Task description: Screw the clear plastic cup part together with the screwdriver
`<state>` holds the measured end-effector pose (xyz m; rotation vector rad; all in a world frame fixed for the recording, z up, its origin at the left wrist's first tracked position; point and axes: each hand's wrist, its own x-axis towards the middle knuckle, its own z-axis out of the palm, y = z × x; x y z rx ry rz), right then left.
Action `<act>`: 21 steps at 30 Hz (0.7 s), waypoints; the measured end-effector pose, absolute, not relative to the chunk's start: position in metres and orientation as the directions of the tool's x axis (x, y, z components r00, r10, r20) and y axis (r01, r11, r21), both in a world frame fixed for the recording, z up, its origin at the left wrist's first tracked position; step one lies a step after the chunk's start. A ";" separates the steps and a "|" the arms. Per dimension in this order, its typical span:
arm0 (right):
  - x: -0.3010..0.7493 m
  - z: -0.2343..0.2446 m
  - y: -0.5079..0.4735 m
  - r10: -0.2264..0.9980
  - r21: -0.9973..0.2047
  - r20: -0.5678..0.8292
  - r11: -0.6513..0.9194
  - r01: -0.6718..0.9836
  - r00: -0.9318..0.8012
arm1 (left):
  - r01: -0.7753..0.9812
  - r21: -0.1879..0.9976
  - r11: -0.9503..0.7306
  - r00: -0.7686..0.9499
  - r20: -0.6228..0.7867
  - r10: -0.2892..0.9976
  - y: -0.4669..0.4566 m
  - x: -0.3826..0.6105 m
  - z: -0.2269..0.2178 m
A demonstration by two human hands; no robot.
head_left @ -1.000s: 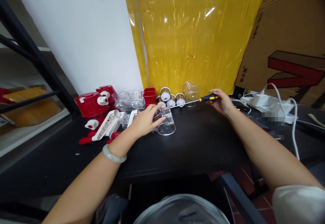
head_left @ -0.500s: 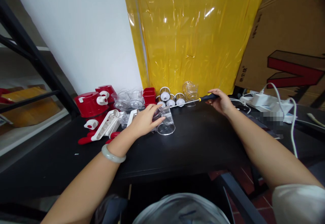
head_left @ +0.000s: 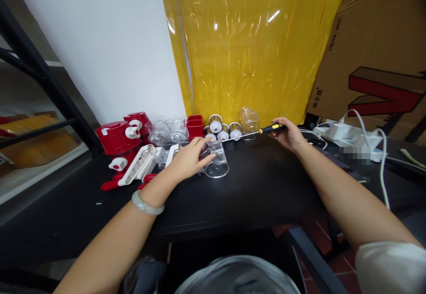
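My left hand (head_left: 190,158) is closed around a clear plastic part (head_left: 218,165) that lies on its side over the table, its round rim facing me. My right hand (head_left: 288,135) grips the black and yellow handle of a screwdriver (head_left: 272,128). The screwdriver's long shaft points left, its tip reaching the upper end of the clear part; the exact contact point is hidden. Behind the shaft stand several metal-coloured drums with white ends (head_left: 215,124). A red rectangular container (head_left: 195,126) is just behind my left hand.
Red machine housings (head_left: 118,137) with white knobs and white crank handles (head_left: 138,165) occupy the left of the black table (head_left: 253,196). Clear cups (head_left: 178,129) stand at the back, another clear piece (head_left: 249,118) behind the screwdriver. White chargers and cables (head_left: 354,136) lie at right.
The screwdriver handle has rotated in my right hand, so its yellow patches now show. My left hand and the clear part stay put. The view has shifted very slightly.
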<state>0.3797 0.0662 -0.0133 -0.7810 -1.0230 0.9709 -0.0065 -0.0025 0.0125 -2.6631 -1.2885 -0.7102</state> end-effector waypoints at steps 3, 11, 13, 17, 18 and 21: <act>0.381 -0.015 0.067 0.942 -0.908 0.287 0.326 -0.263 0.176 | 0.762 0.114 -0.637 0.533 0.447 0.718 -0.002 -0.007 0.012; 0.381 -0.019 0.072 0.925 -0.913 0.320 0.359 -0.195 0.206 | 0.761 0.113 -0.638 0.535 0.447 0.717 -0.002 -0.007 0.012; 0.381 -0.017 0.069 0.932 -0.902 0.296 0.344 -0.261 0.209 | 0.762 0.112 -0.638 0.536 0.446 0.717 -0.002 -0.007 0.012; 0.381 -0.015 0.066 0.942 -0.889 0.276 0.326 -0.322 0.192 | 0.764 0.113 -0.636 0.535 0.440 0.721 -0.002 -0.006 0.013; 0.382 -0.015 0.066 0.942 -0.891 0.275 0.325 -0.317 0.191 | 0.764 0.115 -0.635 0.534 0.440 0.722 -0.002 -0.006 0.013; 0.381 -0.016 0.067 0.947 -0.913 0.262 0.306 -0.268 0.188 | 0.763 0.116 -0.636 0.533 0.444 0.721 -0.002 -0.006 0.012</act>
